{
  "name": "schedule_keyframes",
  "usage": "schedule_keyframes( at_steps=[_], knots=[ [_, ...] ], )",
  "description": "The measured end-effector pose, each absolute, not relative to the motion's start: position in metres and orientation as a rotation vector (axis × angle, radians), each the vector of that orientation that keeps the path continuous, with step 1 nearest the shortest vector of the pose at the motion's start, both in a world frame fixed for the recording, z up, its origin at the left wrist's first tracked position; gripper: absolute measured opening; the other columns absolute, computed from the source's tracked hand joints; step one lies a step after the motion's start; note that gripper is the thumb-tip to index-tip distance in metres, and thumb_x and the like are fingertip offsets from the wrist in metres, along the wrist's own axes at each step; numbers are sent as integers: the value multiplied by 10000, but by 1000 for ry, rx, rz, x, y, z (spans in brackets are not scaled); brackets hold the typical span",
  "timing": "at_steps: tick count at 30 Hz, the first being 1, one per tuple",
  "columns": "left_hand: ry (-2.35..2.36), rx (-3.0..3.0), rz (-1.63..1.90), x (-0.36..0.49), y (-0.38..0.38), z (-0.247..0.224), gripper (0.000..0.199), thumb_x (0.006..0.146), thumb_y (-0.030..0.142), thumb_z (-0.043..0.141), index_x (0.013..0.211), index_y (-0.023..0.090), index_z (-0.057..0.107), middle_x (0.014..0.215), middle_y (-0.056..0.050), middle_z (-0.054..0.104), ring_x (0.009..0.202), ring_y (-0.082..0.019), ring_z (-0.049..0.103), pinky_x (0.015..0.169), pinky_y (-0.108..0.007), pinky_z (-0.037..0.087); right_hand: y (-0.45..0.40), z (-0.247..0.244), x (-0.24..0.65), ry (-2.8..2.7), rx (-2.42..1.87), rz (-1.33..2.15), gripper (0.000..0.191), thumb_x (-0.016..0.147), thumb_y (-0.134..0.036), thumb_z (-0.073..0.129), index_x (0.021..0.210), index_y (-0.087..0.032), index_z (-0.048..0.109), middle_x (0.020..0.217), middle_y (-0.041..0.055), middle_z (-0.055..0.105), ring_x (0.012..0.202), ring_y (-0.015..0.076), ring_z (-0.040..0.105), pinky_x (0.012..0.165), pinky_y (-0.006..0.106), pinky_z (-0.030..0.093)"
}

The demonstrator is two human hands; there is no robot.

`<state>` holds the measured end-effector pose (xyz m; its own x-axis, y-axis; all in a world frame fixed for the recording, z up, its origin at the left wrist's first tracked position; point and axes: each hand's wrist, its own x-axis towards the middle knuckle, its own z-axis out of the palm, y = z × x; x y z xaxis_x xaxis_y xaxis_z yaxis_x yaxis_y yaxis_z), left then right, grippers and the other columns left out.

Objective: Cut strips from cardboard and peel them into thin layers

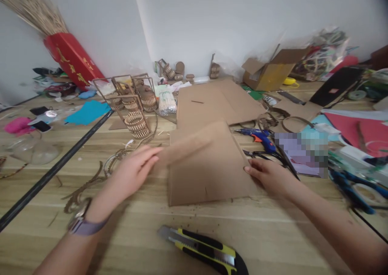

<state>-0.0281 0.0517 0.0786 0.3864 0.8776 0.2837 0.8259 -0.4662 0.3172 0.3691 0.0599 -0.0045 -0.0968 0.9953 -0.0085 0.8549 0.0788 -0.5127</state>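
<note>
My left hand (pixel 138 168) pinches one end of a narrow cardboard strip (pixel 184 149), blurred by motion, which reaches over a cardboard sheet (pixel 209 178). My right hand (pixel 263 172) grips the right edge of that sheet, its thumb on top and the other fingers partly hidden. Behind it lies a larger cardboard piece (pixel 218 101) with a small dark stick on it. Near the front edge of the view a yellow and black utility knife (pixel 209 248) rests on the wooden table (pixel 136 242), its blade end pointing left.
Small woven baskets (pixel 138 123) stand at the back left, beside blue sheets (pixel 87 112). To the right are a blue glue gun (pixel 262 139), black scissors (pixel 266 155), a phone (pixel 303 154) and blue-handled pliers (pixel 354 190). An open cardboard box (pixel 269 71) stands behind.
</note>
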Motion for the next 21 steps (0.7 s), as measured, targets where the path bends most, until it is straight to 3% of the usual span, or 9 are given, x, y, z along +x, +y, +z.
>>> schedule_keyframes(
  at_steps=[3,8,11,14,21],
  knots=[
    [1219,2523,386,13,59,62,379,1008,267,369,1281,209,626,1093,-65,685,990,-193,630,892,-321,504,50,-7,371,-1985,-1926,550,290,857,-377,476,848,-230,726,765,74,740,695,257,695,644,363,537],
    [1077,2496,86,50,57,25,370,996,174,418,1300,171,630,1016,-84,661,940,-203,625,846,-332,503,30,7,398,-1787,-2104,283,441,905,-346,358,1087,-130,697,902,211,726,838,382,694,729,506,530],
    [1093,2494,125,53,50,14,344,1001,180,441,1283,171,637,1018,-85,638,977,-215,613,871,-353,504,16,12,392,-1859,-1964,246,454,938,-463,395,1197,-214,672,1092,158,712,991,336,678,815,470,548],
    [1107,2532,164,50,42,15,327,988,178,493,1291,175,617,1076,-83,606,1017,-212,591,899,-353,504,12,7,369,-2262,-1514,331,432,916,-512,518,1258,-293,665,1244,113,672,1158,301,618,956,482,512],
    [1135,2592,112,11,21,16,394,898,197,655,1289,221,606,1195,-89,585,1104,-256,550,955,-415,491,22,-12,357,-2411,-1341,374,358,901,-459,598,1205,-307,709,1190,112,663,1107,282,616,927,473,520]
  ],
)
